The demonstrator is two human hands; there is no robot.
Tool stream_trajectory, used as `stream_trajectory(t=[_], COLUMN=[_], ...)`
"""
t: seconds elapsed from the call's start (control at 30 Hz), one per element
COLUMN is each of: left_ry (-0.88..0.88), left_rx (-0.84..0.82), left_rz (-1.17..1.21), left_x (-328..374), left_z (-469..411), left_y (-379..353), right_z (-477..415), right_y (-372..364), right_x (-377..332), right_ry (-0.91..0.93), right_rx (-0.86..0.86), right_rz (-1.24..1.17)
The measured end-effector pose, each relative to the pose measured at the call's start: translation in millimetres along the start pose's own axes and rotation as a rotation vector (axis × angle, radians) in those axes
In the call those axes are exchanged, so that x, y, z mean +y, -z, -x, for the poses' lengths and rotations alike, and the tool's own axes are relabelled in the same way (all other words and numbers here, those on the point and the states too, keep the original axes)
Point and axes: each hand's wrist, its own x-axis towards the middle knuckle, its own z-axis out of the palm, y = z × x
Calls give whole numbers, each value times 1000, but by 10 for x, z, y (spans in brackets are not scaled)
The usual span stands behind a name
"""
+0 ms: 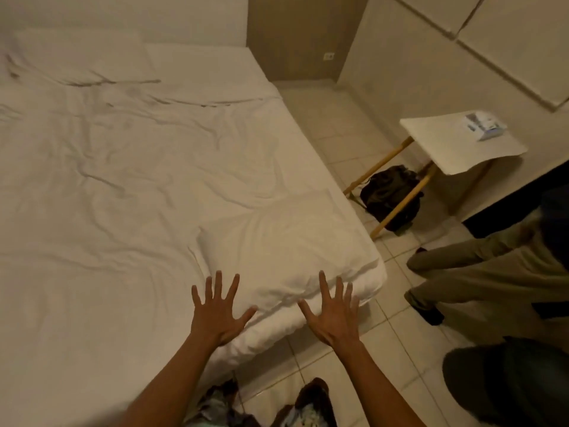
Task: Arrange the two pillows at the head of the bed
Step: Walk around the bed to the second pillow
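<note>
White wrinkled bed sitting on tiled floor; one pillow lying at near corner, another pillow far end. Left hand, right hand hovering, grip spread, holding nothing. Box print on small counter unreadable.

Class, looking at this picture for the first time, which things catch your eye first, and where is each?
Two open hands, the left hand and right hand, spread above the near corner of a white bed. A white pillow lies at that corner. To the right stands a small white table with a dark bag beneath.
</note>
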Motion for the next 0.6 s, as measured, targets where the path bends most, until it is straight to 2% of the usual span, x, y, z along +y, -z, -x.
stream_trajectory(t=[0.27,0.37,0.47,0.6], left_ry=[351,450,551,671], left_rx=[21,-27,3,-13], left_rz=[40,59,124,199], left_x=[532,786,990,956], left_z=[-937,-1284,-1726,-2118], left_y=[-6,-48,-185,-425], right_z=[-1825,-2421,-3102,-3765], right_y=[325,315,246,105], right_x=[423,647,862,1034], right_ry=[174,229,282,292], right_rx=[-119,-192,-220,-227], right_rz=[74,108,168,224])
